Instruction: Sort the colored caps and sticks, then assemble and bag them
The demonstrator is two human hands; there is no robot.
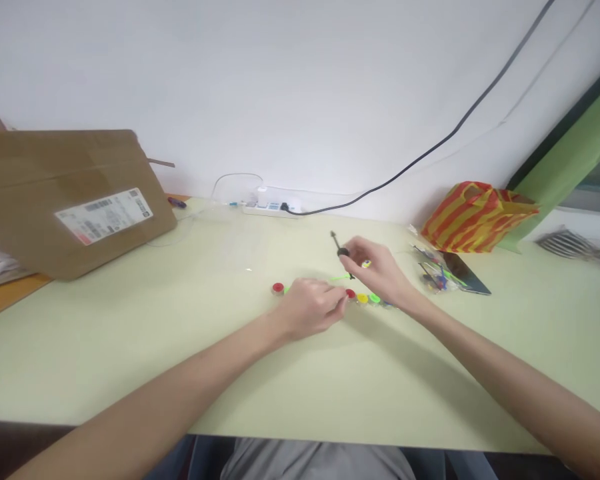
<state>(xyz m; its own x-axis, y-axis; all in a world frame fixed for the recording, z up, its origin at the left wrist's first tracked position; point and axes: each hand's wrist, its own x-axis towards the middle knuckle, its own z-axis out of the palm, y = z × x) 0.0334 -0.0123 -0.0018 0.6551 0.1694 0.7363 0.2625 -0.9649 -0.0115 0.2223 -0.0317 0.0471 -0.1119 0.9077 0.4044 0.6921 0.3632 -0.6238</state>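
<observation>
Above the pale tabletop (130, 353), the person's right hand (375, 263) has its grip closed on a thin black rod (335, 241), its upper end tilted to the left, with a round black piece (343, 253) partway along it. The left hand (313, 310) is low, its fingertips at a red disc (350, 294); whether that grip holds the disc cannot be told. To the right of this disc sit a yellow disc (362, 299) and a green disc (375, 299); a 2nd red disc (278, 288) lies left of the left hand. A thin green strip (339, 277) shows between the 2 hands. Farther right are a clear bag of small parts (434, 277), a dark tablet (467, 272) and a striped bag (475, 217). A cardboard box (70, 167) stands at the left, and a power strip (271, 209) lies by the wall.
</observation>
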